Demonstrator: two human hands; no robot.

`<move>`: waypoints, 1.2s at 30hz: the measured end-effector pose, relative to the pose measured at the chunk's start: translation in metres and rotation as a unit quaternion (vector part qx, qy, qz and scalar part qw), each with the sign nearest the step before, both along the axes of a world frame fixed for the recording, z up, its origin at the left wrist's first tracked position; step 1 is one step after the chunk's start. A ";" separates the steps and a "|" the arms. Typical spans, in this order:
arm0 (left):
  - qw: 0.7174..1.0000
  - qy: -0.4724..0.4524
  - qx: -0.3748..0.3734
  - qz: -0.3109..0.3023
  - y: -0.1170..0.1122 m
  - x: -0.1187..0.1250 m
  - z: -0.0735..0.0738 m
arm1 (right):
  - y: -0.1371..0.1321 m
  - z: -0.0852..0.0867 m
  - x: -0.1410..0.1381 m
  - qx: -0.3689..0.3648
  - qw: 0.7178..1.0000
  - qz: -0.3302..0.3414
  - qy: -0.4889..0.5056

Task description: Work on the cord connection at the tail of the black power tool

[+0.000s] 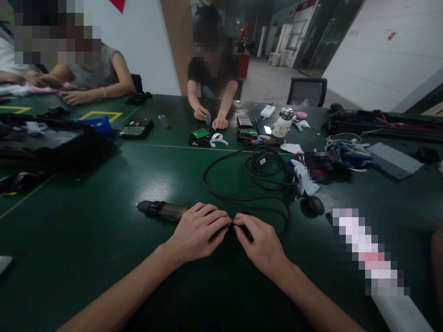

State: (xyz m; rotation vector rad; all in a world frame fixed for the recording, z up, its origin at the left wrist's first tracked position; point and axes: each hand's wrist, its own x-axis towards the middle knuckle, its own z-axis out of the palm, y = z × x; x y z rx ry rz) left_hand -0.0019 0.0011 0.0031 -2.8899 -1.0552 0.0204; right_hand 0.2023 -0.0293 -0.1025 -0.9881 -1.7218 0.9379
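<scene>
My left hand (pixel 199 229) lies on the dark green table (pixel 86 240), fingers curled over the handle of a dark electric screwdriver (pixel 159 209) whose tip points left. My right hand (pixel 258 237) sits just beside it, fingers pinched on the black power cable (pixel 242 198) where it meets the tool. Both sets of fingertips touch near the middle, and what lies between them is hidden. From there the cable loops away to the right and back toward a coil.
Across the table a person's hands (pixel 211 117) rest by a green circuit board (pixel 200 133). Another person's arms (pixel 86 94) lie at the far left. Black trays (pixel 51 138), coiled cables (pixel 268 166), a black mouse (pixel 314 204) and tools (pixel 346 154) crowd the table.
</scene>
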 end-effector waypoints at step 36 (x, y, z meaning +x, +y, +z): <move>0.999 0.008 0.037 0.004 0.001 0.000 -0.003 | -0.001 0.002 0.001 -0.012 1.000 -0.002 -0.003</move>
